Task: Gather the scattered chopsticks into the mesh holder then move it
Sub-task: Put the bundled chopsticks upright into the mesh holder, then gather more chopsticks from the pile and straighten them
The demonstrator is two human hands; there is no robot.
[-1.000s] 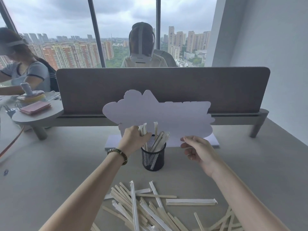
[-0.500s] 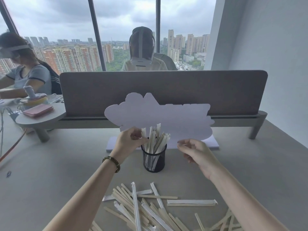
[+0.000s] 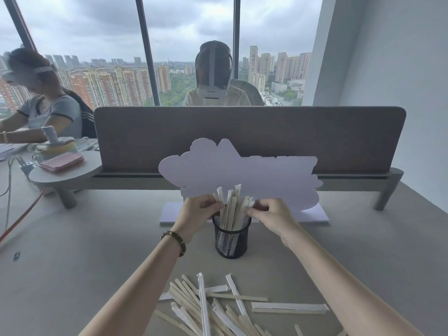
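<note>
A black mesh holder (image 3: 231, 241) stands upright mid-table with several chopsticks (image 3: 233, 204) sticking out of its top, some in paper wrappers. My left hand (image 3: 196, 214) is at the holder's left rim, its fingertips pinching the leftmost sticks. On the right side my right hand (image 3: 271, 215) touches the bundle with curled fingers. A loose pile of scattered chopsticks (image 3: 213, 309) lies on the table near me, between my forearms.
A white cloud-shaped board (image 3: 266, 175) stands on a white base just behind the holder. Behind it a brown desk divider (image 3: 242, 137) runs across. A round shelf with a pink pad (image 3: 61, 162) is at left. Two people sit beyond.
My right hand moved left from open air to the chopsticks in the holder. My left hand shifted down to the bundle's left side. The sticks stand more upright and gathered.
</note>
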